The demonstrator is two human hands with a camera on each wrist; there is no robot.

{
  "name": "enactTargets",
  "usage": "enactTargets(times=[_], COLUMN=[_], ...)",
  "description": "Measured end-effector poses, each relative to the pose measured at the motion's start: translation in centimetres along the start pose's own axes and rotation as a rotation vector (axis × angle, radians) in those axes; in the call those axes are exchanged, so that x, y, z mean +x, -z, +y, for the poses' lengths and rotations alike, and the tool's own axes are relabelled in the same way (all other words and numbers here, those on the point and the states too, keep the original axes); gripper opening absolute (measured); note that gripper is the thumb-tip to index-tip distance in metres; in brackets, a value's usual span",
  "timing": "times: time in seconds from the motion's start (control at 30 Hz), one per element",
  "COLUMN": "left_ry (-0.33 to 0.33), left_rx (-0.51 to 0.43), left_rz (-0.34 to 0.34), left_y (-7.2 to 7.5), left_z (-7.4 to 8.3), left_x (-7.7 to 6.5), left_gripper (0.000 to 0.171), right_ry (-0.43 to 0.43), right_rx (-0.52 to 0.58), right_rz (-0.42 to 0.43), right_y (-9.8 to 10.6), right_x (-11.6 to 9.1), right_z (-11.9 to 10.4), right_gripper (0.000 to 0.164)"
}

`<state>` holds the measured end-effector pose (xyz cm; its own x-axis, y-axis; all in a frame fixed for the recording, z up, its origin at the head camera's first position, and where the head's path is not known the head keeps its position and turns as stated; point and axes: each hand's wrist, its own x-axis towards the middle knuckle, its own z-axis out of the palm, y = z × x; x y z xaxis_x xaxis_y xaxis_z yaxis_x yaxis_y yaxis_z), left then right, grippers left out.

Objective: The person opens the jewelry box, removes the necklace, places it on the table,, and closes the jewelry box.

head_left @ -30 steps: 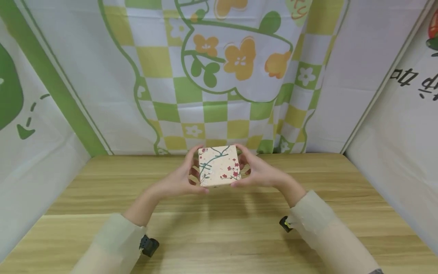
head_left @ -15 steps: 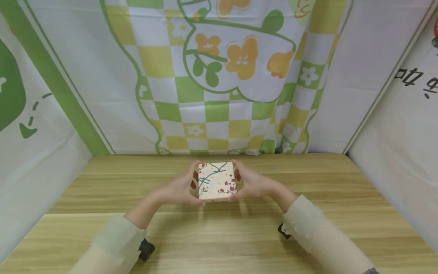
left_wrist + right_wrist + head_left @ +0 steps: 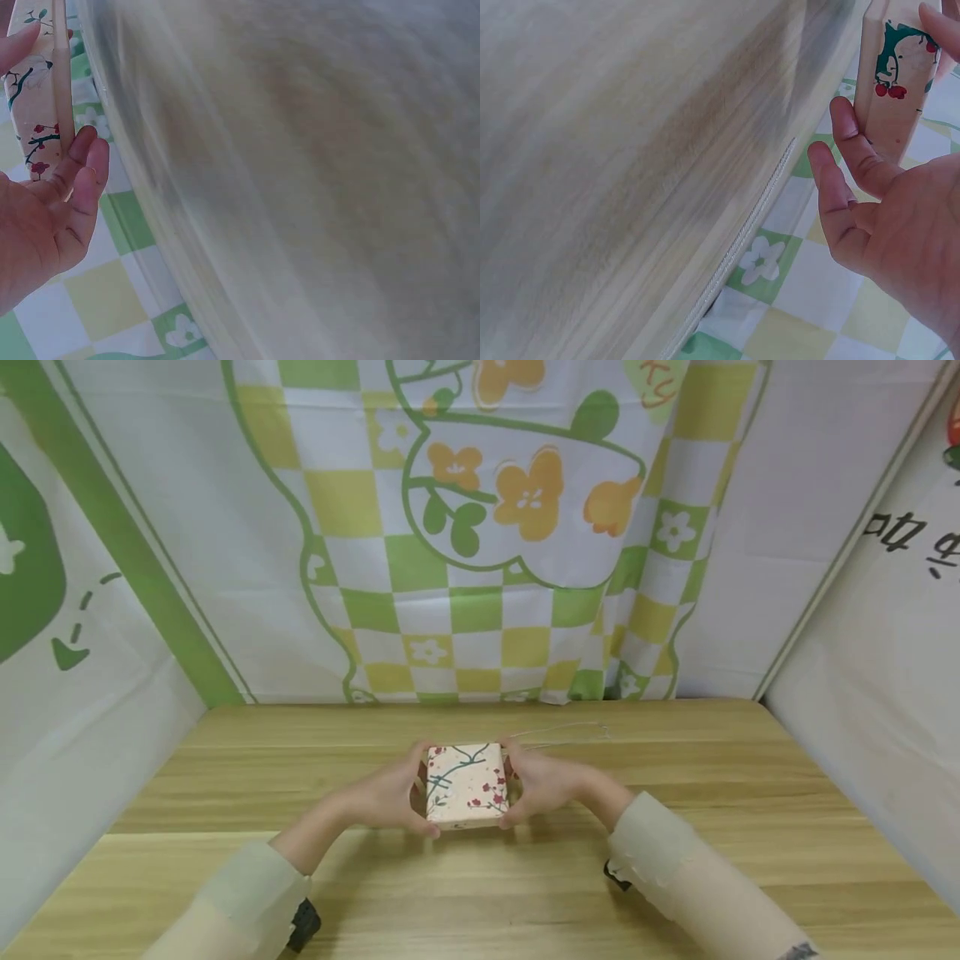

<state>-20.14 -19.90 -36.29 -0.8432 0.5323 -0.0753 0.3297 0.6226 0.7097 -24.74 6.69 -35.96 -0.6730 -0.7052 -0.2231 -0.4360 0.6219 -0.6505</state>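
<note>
A small square box, cream with red blossoms and dark green branches, is held between both hands, its patterned top facing up. The left hand grips its left side, thumb at the near corner and fingers toward the far corner. Mirroring it, the right hand grips the right side. In the left wrist view, fingertips lie along the underside of the box. The right wrist view shows the box apart from the tabletop, with fingers near its lower face. A thin silvery chain lies on the table beyond the right hand.
The wood-grain table spreads beneath both arms. A green, yellow and white checked cloth hangs at its back edge. White printed panels stand on the left and right. Small black devices sit at the sleeve cuffs.
Both hands have brought the box back from the rear edge toward the person and lower in the view. More of the thin chain behind the right hand has come into sight.
</note>
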Motion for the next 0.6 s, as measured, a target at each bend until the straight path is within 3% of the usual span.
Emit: enactTargets(times=[0.13,0.6], left_ry=[0.041,0.1], left_rx=[0.004,-0.021], left_rz=[-0.007,-0.055], left_y=[0.1,0.2], left_z=[-0.2,-1.0], left_x=[-0.2,0.0], left_gripper=[0.114,0.116], right_ry=[0.004,-0.012], right_rx=[-0.024,-0.027], right_rz=[-0.015,-0.054], right_y=[-0.1,-0.4], right_x=[0.6,1.9], right_z=[0.0,0.2], right_gripper=[0.115,0.075])
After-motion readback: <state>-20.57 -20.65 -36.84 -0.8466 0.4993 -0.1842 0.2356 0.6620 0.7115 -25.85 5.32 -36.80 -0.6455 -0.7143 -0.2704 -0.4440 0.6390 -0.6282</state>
